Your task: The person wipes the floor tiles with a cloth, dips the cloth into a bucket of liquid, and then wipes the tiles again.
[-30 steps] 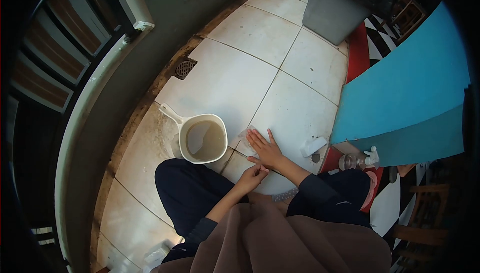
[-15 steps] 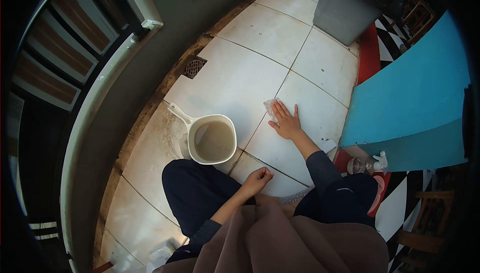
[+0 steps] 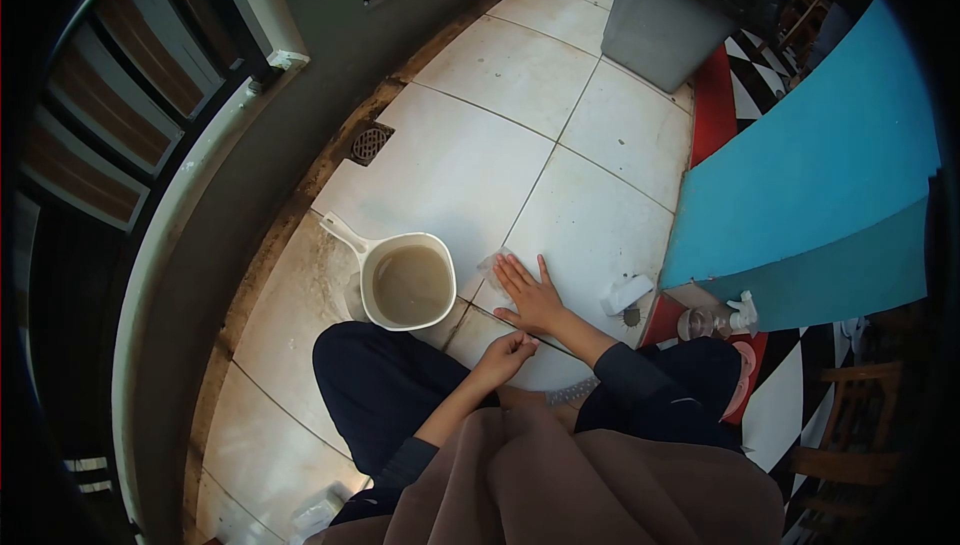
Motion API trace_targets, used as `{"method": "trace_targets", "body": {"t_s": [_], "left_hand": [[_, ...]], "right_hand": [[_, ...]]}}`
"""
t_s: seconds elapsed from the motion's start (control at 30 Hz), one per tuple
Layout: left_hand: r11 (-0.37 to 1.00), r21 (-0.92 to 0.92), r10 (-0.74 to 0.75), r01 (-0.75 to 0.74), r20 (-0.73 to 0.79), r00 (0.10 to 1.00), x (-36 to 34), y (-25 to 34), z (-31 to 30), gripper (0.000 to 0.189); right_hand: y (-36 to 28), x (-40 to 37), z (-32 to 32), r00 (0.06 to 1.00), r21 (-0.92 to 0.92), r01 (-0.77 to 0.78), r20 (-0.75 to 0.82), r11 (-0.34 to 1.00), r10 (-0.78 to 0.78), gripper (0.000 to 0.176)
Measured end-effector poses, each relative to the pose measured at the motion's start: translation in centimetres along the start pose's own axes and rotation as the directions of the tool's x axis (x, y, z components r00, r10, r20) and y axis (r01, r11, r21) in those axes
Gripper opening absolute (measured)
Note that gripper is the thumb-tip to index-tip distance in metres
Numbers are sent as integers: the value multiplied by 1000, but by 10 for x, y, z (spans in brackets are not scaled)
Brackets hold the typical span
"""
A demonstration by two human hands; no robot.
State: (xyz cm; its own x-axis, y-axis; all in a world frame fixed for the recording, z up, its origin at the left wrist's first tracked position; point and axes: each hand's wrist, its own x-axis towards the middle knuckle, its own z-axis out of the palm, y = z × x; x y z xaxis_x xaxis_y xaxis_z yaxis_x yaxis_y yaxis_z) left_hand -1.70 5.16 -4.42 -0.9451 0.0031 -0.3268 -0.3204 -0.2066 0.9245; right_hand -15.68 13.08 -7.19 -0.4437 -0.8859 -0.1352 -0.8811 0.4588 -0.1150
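My right hand point(image 3: 530, 297) lies flat with fingers spread on the white floor tile point(image 3: 590, 215), pressing a thin pale wipe point(image 3: 487, 265) that shows past its fingertips. Just nearer to my body, my left hand point(image 3: 503, 358) hovers over my lap with its fingers curled together; whether anything is in them is hidden. Left of both hands stands a white dipper point(image 3: 448, 280), full of cloudy greyish water point(image 3: 412, 283), its handle pointing to the upper left. A small white block-like object point(image 3: 627, 294) rests on the tile to the right of my right hand.
A clear spray bottle point(image 3: 742, 315) with a white head stands on the red ledge at right, below a blue panel point(image 3: 800, 165). A grey bin point(image 3: 655, 25) with a black bag stands farther ahead. A floor drain point(image 3: 371, 144) lies by the dark wall point(image 3: 270, 135).
My right hand has slid the wipe back towards my body, closer to the dipper and my left hand. The white block by the ledge shows more fully. My left hand stays curled.
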Motion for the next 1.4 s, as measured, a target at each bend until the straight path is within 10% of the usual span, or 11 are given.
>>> {"method": "trace_targets", "body": {"t_s": [0.27, 0.7, 1.17, 1.4], "left_hand": [[999, 16, -32, 32, -17, 999, -12, -4, -6, 27], [990, -7, -143, 143, 26, 989, 1, 0, -7, 27], [999, 40, -25, 27, -30, 999, -4, 8, -2, 28], [997, 81, 18, -16, -28, 999, -14, -5, -9, 26]], "right_hand": [[-21, -28, 5, 980, -202, 193, 86, 960, -179, 73], [119, 77, -35, 840, 57, -535, 134, 843, 525, 75], [-31, -21, 1, 986, 19, 104, 131, 994, -106, 82], [-27, -23, -1, 992, -79, 93, 89, 993, -86, 77]]}}
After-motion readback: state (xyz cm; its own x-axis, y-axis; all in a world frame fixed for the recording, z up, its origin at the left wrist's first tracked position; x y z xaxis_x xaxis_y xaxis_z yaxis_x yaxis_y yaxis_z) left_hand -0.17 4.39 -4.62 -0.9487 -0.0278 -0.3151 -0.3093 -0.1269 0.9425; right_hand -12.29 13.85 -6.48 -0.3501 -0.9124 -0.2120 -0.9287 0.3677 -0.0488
